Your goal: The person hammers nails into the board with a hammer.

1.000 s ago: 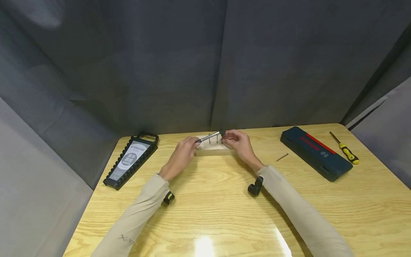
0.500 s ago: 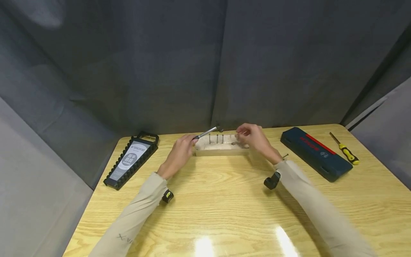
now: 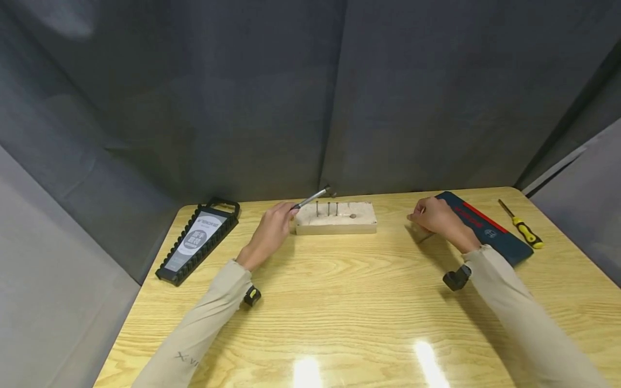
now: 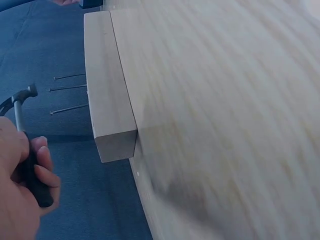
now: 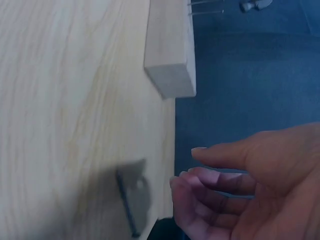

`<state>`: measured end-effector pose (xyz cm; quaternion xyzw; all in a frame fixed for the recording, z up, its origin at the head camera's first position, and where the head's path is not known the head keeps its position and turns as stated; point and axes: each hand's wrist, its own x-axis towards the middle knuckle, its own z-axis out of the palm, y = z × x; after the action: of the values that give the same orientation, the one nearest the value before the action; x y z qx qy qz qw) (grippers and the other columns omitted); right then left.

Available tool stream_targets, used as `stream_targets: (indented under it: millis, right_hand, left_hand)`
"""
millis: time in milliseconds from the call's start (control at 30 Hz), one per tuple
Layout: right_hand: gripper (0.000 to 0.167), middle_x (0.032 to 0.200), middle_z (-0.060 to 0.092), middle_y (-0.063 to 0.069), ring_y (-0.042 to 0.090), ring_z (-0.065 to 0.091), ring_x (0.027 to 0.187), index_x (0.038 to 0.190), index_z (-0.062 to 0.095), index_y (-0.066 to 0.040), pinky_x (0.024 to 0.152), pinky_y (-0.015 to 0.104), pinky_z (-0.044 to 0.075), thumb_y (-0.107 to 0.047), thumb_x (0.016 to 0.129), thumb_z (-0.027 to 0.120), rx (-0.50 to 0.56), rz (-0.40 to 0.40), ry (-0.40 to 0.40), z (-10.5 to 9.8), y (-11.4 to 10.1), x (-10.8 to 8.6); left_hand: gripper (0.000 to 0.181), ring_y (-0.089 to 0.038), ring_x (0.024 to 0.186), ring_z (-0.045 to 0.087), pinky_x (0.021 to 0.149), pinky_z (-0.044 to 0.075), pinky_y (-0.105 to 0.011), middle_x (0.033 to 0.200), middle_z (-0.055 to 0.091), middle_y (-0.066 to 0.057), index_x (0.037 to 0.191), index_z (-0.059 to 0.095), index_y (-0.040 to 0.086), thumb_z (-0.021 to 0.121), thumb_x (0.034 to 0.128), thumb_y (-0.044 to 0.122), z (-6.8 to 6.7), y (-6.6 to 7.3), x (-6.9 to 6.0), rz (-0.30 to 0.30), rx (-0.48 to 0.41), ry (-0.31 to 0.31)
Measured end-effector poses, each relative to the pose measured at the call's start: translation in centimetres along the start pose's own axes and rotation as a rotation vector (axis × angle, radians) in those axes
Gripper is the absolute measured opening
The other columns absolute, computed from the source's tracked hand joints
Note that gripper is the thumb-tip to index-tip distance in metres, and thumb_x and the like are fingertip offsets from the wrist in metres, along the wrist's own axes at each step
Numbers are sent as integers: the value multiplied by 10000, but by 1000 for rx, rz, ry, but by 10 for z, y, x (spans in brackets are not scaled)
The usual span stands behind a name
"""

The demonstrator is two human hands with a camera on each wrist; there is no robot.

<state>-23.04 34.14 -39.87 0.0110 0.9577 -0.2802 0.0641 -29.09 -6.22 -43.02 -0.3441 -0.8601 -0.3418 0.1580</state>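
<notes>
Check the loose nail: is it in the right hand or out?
Out. The right wrist view shows the nail lying on the table, a visible gap between it and the right hand.

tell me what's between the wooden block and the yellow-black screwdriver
In the head view, the right hand, a loose nail and the dark blue case lie between them.

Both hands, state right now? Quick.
Left hand: closed, holding the hammer by its handle.
Right hand: open, holding nothing; a loose nail lies close by.
</notes>
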Motion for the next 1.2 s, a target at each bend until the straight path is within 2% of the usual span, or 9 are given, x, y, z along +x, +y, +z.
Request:
stream_targets:
  millis: [100, 200, 333, 433, 633, 867, 1067, 1200]
  right_hand:
    - [272, 678, 644, 113, 231, 595, 586, 905, 625, 25, 561, 347, 497, -190, 1071, 601, 16, 21, -40, -2, 9, -2]
    - [325, 686, 653, 109, 238, 626, 609, 809, 616, -8, 589, 376, 549, -198, 1071, 595, 40, 63, -81, -5, 16, -6]
    - [421, 612, 625, 50, 197, 602, 567, 671, 610, -72, 560, 347, 514, -237, 1058, 610, -5, 116, -126, -10, 24, -7]
    - [469, 566, 610, 35, 177, 583, 536, 618, 630, -71, 550, 328, 485, -254, 1050, 618, -48, 137, -157, -10, 28, -7]
    - [436, 595, 639, 47, 162, 620, 551, 672, 673, -27, 568, 324, 535, -256, 1041, 634, -39, 191, -195, -8, 30, -7]
    - [414, 595, 650, 54, 156, 641, 547, 707, 697, 7, 566, 309, 547, -217, 1048, 623, 8, 192, -199, -3, 35, -3]
    - [401, 568, 647, 53, 152, 629, 518, 657, 698, 4, 551, 292, 538, -129, 1028, 623, -6, 168, -179, 1, 35, 1]
    - [343, 594, 667, 67, 155, 640, 528, 710, 711, 36, 562, 298, 551, -95, 1016, 628, 21, 175, -184, 0, 35, 5]
  left_hand:
    - [234, -244, 778, 628, 686, 565, -377, 922, 672, -174, 1099, 687, -95, 516, 1100, 64, 0, -1, -3, 17, 2, 18]
    - [231, -247, 773, 629, 681, 570, -373, 933, 674, -187, 1115, 682, -97, 512, 1100, 58, -1, -1, -5, 42, -2, 43]
    - [220, -245, 754, 615, 666, 563, -368, 929, 670, -197, 1124, 679, -90, 509, 1099, 48, -1, 0, -5, 69, -16, 68]
    - [214, -257, 753, 626, 666, 568, -366, 931, 671, -200, 1124, 677, -92, 512, 1097, 41, -2, 0, -6, 78, -19, 73]
    - [191, -247, 744, 609, 653, 560, -367, 921, 663, -215, 1099, 673, -89, 523, 1089, 29, -2, -1, -7, 62, -18, 56]
    - [174, -215, 733, 595, 646, 552, -340, 888, 637, -125, 1085, 681, -55, 531, 1087, 32, -2, -3, -9, 60, -4, 72]
    - [200, -320, 798, 679, 699, 601, -386, 943, 683, -218, 1119, 679, -102, 529, 1086, 26, -1, -4, -10, 61, -17, 70]
    - [224, -312, 823, 693, 726, 614, -378, 972, 693, -217, 1154, 679, -102, 527, 1092, 49, -1, -4, -12, 53, -1, 60]
